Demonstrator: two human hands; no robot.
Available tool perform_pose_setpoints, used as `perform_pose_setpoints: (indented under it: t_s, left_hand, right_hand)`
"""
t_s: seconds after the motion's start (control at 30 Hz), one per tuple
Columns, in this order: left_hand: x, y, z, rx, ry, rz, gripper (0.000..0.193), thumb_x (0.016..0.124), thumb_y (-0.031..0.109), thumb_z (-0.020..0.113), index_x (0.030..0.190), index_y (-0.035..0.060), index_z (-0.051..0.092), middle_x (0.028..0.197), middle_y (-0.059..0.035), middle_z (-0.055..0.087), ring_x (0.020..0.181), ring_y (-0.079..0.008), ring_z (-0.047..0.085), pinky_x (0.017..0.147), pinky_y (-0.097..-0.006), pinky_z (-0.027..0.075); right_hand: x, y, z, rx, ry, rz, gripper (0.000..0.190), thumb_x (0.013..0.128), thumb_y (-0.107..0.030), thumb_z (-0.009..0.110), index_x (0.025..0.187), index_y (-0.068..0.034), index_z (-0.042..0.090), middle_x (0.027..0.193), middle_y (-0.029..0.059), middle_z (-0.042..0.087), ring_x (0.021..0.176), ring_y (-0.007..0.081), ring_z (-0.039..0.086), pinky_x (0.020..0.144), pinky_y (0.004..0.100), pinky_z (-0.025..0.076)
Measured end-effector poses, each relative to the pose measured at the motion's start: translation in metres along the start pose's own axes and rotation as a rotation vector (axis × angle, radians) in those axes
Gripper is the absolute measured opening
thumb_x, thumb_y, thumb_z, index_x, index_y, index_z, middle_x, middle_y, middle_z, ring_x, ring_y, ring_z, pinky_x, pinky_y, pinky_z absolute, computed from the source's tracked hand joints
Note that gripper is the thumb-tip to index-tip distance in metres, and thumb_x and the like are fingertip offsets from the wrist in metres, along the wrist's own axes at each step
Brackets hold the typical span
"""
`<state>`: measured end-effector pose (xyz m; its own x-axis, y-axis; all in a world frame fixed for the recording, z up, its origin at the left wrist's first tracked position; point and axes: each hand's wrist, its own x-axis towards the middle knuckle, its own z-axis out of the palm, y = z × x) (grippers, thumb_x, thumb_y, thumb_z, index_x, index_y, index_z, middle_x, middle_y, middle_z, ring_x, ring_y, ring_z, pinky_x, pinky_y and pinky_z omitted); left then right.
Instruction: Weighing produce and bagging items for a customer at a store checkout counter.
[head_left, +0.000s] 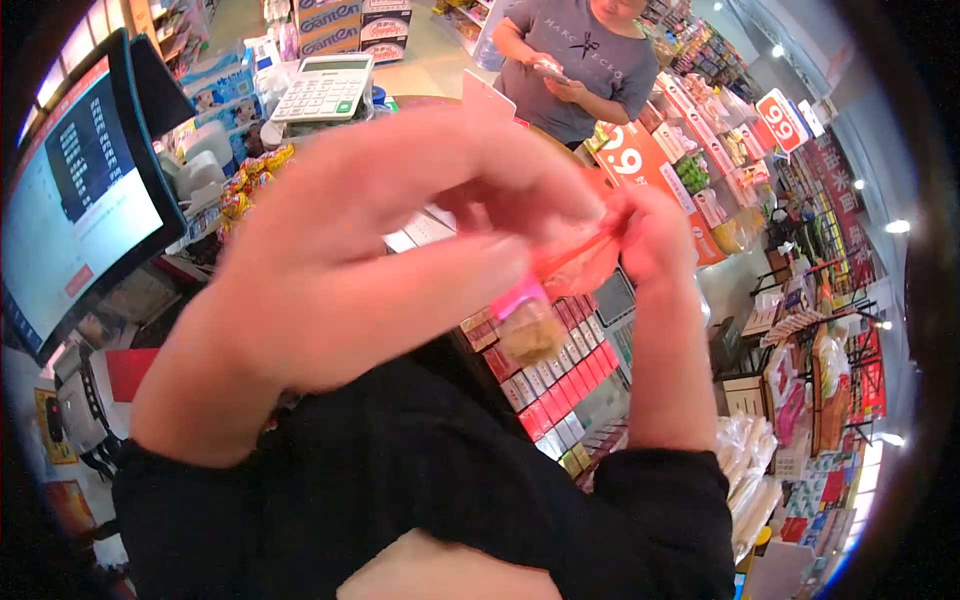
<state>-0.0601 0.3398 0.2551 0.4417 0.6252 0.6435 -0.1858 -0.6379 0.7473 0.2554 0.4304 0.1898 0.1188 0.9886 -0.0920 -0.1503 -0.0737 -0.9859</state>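
Observation:
My left hand (390, 255) is large and blurred in the middle of the view, its fingers and thumb curled towards a thin red plastic bag (585, 262). Whether those fingertips grip the bag or the small packet is hidden. At the bag's gathered right end, my right hand (656, 232) pinches the plastic. A small clear packet with a pink top and yellowish-brown contents (532, 337) shows just below my left thumb; it is blurred, and I cannot tell if it is inside the bag or beside it.
A monitor (82, 195) stands at the left, with a white calculator (326, 86) beyond it. Wrapped snacks (251, 180) lie beside the monitor. Rows of small boxes (547, 390) are below my hands. Across the counter a person (577, 60) holds a phone, near stocked shelves.

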Motion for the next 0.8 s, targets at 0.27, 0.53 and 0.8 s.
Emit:
perform_pose_setpoints:
  t_s: [0.27,0.53,0.8]
  left_hand:
    - [-0.098,0.043,-0.036,0.127,0.188,-0.120,0.022,0.080,0.026,0.062,0.085,0.0047,0.066,0.081,-0.0082,0.057,0.072,-0.0176,0.052,0.063,-0.0289,0.039]
    - [-0.197,0.068,-0.048,0.331,0.543,-0.466,0.028,0.083,0.029,0.061,0.094,0.0032,0.063,0.089,-0.0083,0.051,0.077,-0.0143,0.048,0.070,-0.0258,0.037]
    - [-0.210,0.072,-0.039,0.397,0.544,-0.495,0.025,0.084,0.028,0.060,0.095,0.0053,0.061,0.089,-0.0079,0.050,0.078,-0.0150,0.048,0.069,-0.0256,0.038]
  right_hand:
    - [0.112,-0.112,-0.037,0.085,-0.156,0.207,0.020,0.097,-0.019,0.049,0.085,-0.004,0.045,0.068,0.0036,0.047,0.060,0.0153,0.044,0.060,0.0295,0.041]
    - [0.129,-0.200,-0.035,-0.169,-0.129,0.110,0.020,0.097,-0.021,0.052,0.086,-0.005,0.047,0.068,0.0035,0.050,0.059,0.0150,0.048,0.063,0.0316,0.045]
    - [0.188,-0.171,-0.055,-0.432,-0.077,-0.039,0.014,0.091,-0.017,0.059,0.085,-0.008,0.051,0.061,-0.0015,0.046,0.051,0.0115,0.044,0.051,0.0267,0.042]
